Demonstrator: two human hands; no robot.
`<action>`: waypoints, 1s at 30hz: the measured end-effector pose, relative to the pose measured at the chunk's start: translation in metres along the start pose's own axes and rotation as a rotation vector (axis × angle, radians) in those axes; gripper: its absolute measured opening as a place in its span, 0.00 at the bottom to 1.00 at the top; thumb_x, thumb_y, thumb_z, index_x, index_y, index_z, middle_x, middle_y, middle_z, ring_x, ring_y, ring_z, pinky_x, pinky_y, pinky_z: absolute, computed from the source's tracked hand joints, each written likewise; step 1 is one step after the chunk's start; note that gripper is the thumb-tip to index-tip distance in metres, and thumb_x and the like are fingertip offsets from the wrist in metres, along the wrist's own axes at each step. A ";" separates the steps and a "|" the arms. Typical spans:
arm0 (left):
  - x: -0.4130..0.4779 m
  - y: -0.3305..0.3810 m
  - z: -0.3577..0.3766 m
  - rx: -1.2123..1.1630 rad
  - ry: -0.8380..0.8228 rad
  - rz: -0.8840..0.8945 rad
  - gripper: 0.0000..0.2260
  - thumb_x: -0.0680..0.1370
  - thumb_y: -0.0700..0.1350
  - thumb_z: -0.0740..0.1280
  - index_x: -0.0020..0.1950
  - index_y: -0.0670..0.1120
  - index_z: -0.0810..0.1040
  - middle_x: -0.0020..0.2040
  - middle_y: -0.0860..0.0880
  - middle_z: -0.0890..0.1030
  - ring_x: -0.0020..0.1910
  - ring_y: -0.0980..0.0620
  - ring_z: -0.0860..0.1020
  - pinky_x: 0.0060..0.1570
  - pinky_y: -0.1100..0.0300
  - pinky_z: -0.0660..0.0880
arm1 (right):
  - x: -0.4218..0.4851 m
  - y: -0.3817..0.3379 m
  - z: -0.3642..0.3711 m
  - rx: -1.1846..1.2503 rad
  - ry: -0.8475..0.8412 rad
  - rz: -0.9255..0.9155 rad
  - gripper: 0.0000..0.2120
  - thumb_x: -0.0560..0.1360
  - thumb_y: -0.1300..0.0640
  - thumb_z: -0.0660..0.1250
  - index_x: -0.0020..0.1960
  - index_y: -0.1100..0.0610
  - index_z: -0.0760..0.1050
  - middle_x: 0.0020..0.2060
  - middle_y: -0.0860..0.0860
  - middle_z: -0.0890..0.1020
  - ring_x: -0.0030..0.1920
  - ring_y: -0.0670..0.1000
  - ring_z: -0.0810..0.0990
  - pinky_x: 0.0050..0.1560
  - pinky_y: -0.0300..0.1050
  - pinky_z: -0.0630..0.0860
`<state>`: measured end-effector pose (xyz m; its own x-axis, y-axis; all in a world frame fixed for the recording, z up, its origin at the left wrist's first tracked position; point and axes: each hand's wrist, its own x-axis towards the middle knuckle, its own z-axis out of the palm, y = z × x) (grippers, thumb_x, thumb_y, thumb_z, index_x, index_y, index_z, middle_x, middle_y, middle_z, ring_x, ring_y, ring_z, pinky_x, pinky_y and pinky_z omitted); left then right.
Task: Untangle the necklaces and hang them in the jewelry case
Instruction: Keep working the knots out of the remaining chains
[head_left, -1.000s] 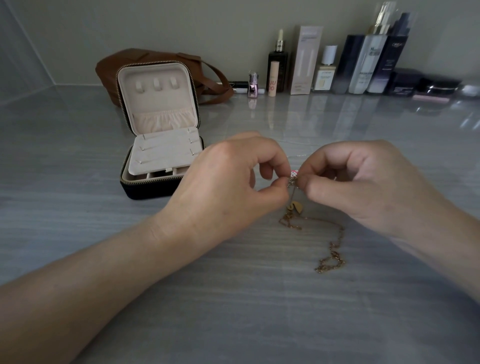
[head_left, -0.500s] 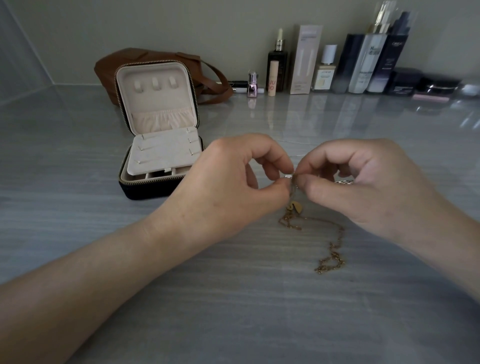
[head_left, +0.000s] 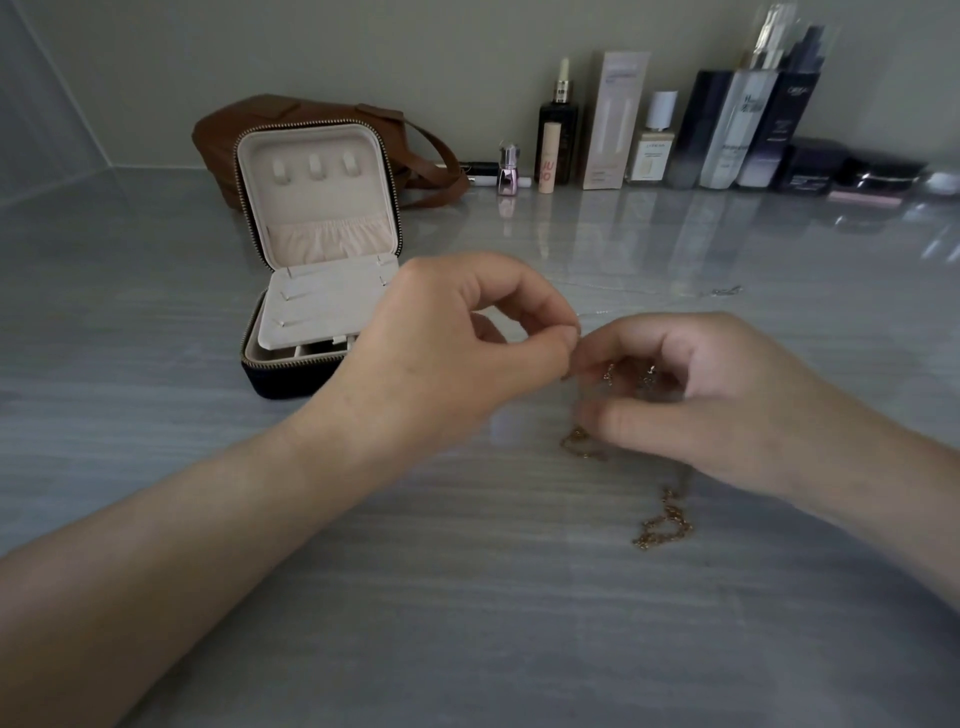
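Observation:
A tangled gold chain necklace (head_left: 662, 525) lies on the grey counter, running up under my right hand (head_left: 711, 400). My left hand (head_left: 457, 353) pinches a thin chain at its fingertips, right beside my right hand's fingers, which curl round a bunch of chain in the palm. A fine silver necklace (head_left: 719, 292) stretches across the counter behind the hands. The jewelry case (head_left: 317, 208) stands open at the left, its cream lid upright with three hooks and a pocket, nothing hanging in it.
A brown leather bag (head_left: 244, 135) sits behind the case. Several cosmetic bottles and boxes (head_left: 722, 130) line the back wall to the right. A wall corner closes the counter at the far left.
My right hand has dropped lower and turned, its fingers spreading round the chain. My left hand has lifted slightly. The pendant seen under the fingertips before is now hidden.

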<state>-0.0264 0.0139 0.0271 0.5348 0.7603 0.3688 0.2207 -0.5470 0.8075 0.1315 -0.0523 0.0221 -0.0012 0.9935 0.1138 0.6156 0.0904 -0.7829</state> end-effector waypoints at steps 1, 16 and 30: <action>0.001 -0.001 -0.001 -0.051 -0.010 -0.029 0.08 0.71 0.40 0.72 0.34 0.52 0.79 0.28 0.61 0.78 0.22 0.61 0.69 0.24 0.72 0.64 | 0.000 0.000 0.001 -0.029 0.005 -0.012 0.06 0.62 0.46 0.70 0.39 0.42 0.80 0.40 0.41 0.83 0.39 0.44 0.81 0.43 0.42 0.77; 0.007 -0.005 -0.007 -0.302 -0.287 -0.505 0.03 0.72 0.39 0.70 0.43 0.41 0.81 0.30 0.50 0.78 0.25 0.57 0.73 0.22 0.67 0.68 | 0.002 0.004 -0.007 0.212 0.124 -0.045 0.08 0.64 0.48 0.69 0.38 0.50 0.82 0.28 0.48 0.81 0.26 0.42 0.73 0.30 0.34 0.71; 0.007 -0.005 -0.012 -0.235 -0.270 -0.501 0.03 0.70 0.36 0.72 0.39 0.42 0.81 0.30 0.49 0.78 0.27 0.58 0.76 0.28 0.68 0.74 | 0.003 0.009 -0.007 0.141 0.181 -0.049 0.02 0.69 0.54 0.72 0.38 0.51 0.82 0.30 0.45 0.82 0.28 0.39 0.76 0.32 0.27 0.70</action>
<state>-0.0334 0.0260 0.0312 0.6071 0.7723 -0.1871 0.3299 -0.0307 0.9435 0.1427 -0.0485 0.0197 0.1212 0.9601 0.2519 0.5017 0.1597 -0.8501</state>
